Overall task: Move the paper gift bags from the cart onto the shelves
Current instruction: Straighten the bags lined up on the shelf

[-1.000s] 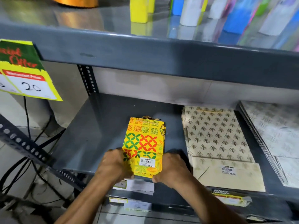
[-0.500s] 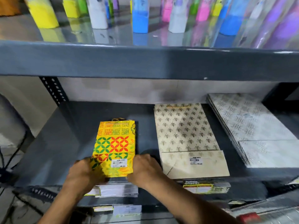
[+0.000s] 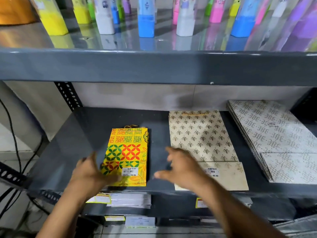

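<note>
- We are observing a yellow gift bag [image 3: 127,157] lying flat on the grey shelf [image 3: 82,152], its cord handles pointing toward the back wall and a white price sticker [image 3: 129,172] showing near its front edge.
- We are finding the left hand [image 3: 87,170] at the bag's front left corner with fingers spread; it is overlapping that corner, but blur is keeping us from telling whether it is touching.
- We are seeing the right hand [image 3: 182,166] hovering to the right of the bag, fingers spread and gripping nothing, with a strip of bare shelf showing between hand and bag.
- We are noting that the right hand is partly covering the front left of a cream patterned bag stack [image 3: 202,140], which is lying just beside the yellow bag with a gap between them.
- We are recording a white patterned bag stack [image 3: 272,134] lying further right on the same shelf.
- We are noting coloured bottles [image 3: 145,19] standing in rows on the upper shelf [image 3: 154,66].
- We are seeing shelf labels [image 3: 130,200] hanging along the front edge below the bags.
</note>
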The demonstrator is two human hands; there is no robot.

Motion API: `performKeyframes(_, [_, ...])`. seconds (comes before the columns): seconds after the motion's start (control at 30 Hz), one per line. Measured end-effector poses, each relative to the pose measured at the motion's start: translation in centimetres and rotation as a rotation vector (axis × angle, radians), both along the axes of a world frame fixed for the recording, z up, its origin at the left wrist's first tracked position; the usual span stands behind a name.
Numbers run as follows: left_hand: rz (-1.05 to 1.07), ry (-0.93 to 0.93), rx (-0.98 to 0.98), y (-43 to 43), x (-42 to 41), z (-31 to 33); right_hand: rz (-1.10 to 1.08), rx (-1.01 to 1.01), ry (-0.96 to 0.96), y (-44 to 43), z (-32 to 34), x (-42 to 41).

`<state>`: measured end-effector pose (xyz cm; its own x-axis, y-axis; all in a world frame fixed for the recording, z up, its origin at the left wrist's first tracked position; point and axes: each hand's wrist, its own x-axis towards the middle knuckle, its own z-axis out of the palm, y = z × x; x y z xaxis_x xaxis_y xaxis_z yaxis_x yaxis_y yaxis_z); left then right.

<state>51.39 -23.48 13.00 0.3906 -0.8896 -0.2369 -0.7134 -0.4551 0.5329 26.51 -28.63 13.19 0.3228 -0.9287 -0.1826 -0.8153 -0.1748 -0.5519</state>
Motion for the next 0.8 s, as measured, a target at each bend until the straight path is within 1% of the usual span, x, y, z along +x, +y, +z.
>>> performKeyframes(0.03, [0.0,0.071,-0.118,0.0,-0.9,0.7,-0.016,-0.039,-0.013,-0.6,0.6,-2.4])
performKeyframes(0.07, [-0.027,0.139,-0.194,-0.2,-2.5,1.1,-0.03,-0.056,0.009,-0.9,1.1,-5.2])
performKeyframes(0.1, [-0.068,0.191,-0.21,-0.4,-4.7,1.3,-0.052,-0.05,0.043,-1.2,1.5,-8.0])
performKeyframes(0.17, [-0.232,0.245,-0.13,-0.8,-10.2,0.5,-0.092,0.006,0.104,-1.1,1.7,-13.5])
performKeyframes(0.2, [-0.325,0.226,-0.078,-1.2,-12.7,-0.3,-0.102,0.048,0.14,-1.0,1.3,-15.4])
performKeyframes(0.27, [-0.39,0.194,0.044,-1.9,-16.5,-2.1,-0.105,0.144,0.246,-0.7,-0.1,-17.1])
performKeyframes(0.3, [-0.374,0.184,0.086,-2.4,-18.0,-2.8,-0.102,0.177,0.306,-0.4,-0.7,-17.9])
performKeyframes(0.37, [-0.34,0.133,0.13,-3.2,-19.5,-3.8,-0.127,0.189,0.325,-0.3,-2.8,-18.9])
performKeyframes(0.47, [-0.32,0.09,0.116,-3.8,-20.3,-4.2,-0.212,0.126,0.2,-0.1,-4.2,-19.7])
performKeyframes(0.5, [-0.321,0.078,0.117,-4.0,-20.5,-4.3,-0.237,0.113,0.187,0.1,-4.3,-19.9])
performKeyframes(0.57, [-0.285,0.07,0.123,-4.2,-20.0,-4.4,-0.237,0.07,0.232,0.1,-4.3,-19.6])
performKeyframes(0.63, [-0.271,0.036,0.123,-4.2,-20.3,-4.0,-0.211,0.057,0.319,-0.1,-3.9,-19.4])
performKeyframes(0.7, [-0.255,0.017,0.129,-4.1,-20.5,-3.9,-0.209,0.082,0.41,-0.3,-3.5,-19.1])
performKeyframes(0.73, [-0.246,0.026,0.15,-3.9,-20.6,-3.6,-0.205,0.081,0.428,-0.3,-3.3,-19.1])
performKeyframes(0.8, [-0.259,0.003,0.224,-3.7,-20.8,-2.9,-0.197,0.104,0.387,0.1,-3.4,-19.3])
